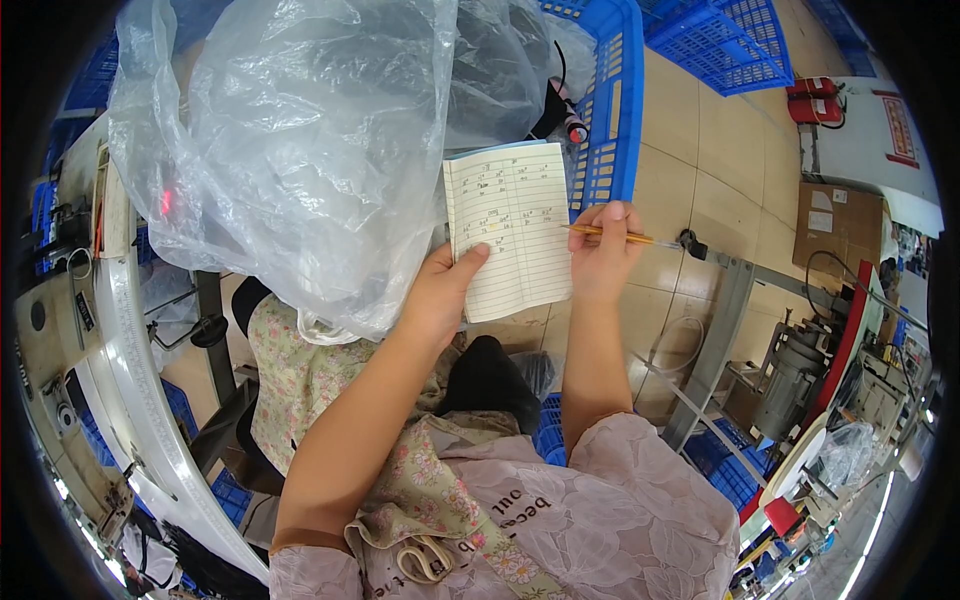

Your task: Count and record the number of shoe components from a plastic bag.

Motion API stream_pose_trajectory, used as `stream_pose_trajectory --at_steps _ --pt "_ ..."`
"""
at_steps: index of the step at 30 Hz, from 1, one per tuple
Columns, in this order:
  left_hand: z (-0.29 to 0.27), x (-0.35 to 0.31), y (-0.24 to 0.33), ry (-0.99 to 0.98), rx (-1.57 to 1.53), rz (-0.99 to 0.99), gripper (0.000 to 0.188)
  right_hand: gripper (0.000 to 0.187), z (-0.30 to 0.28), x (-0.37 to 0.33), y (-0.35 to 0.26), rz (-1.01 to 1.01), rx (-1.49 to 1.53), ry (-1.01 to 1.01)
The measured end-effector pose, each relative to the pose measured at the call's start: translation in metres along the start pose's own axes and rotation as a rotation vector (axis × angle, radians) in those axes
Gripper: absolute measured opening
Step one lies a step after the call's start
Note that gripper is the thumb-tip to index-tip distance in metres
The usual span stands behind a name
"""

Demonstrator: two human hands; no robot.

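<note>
A lined notebook (515, 265) with handwritten columns is held up in front of me. My left hand (445, 285) grips its lower left side, the thumb pressed on the page and the fingers hidden behind. In my right hand (607, 252) a slim yellow pen (640, 238) is pinched between thumb and fingers. Its tip points left and reaches the notebook's right edge; whether it touches the paper I cannot tell. Behind the notebook, a large clear plastic bag (310, 150) covers much of a blue plastic basket (612, 110).
A second blue basket (720, 45) stands on the tiled floor (670, 150) at the far right. Beyond it are red fire extinguishers (815, 102) and a cardboard box (838, 225). A machine with a motor (790, 385) stands right, a white-edged worktable (150, 400) left.
</note>
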State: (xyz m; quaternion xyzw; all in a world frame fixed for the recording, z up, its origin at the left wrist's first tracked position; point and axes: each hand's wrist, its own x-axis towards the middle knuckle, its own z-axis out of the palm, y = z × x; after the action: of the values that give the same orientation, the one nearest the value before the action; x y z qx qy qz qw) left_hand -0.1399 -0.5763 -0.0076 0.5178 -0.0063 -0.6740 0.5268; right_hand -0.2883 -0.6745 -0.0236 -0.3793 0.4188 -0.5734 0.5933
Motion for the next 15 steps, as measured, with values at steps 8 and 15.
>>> stream_pose_trajectory --at_steps 8,15 --pt "0.0001 -0.0001 0.0004 -0.011 0.0 0.007 0.033 0.022 -0.0058 0.0043 -0.0008 0.054 0.171 0.076" --pt "0.0002 -0.0005 0.0009 -0.012 -0.003 -0.001 0.033 0.017 -0.0065 0.0055 0.0019 0.008 0.158 0.015"
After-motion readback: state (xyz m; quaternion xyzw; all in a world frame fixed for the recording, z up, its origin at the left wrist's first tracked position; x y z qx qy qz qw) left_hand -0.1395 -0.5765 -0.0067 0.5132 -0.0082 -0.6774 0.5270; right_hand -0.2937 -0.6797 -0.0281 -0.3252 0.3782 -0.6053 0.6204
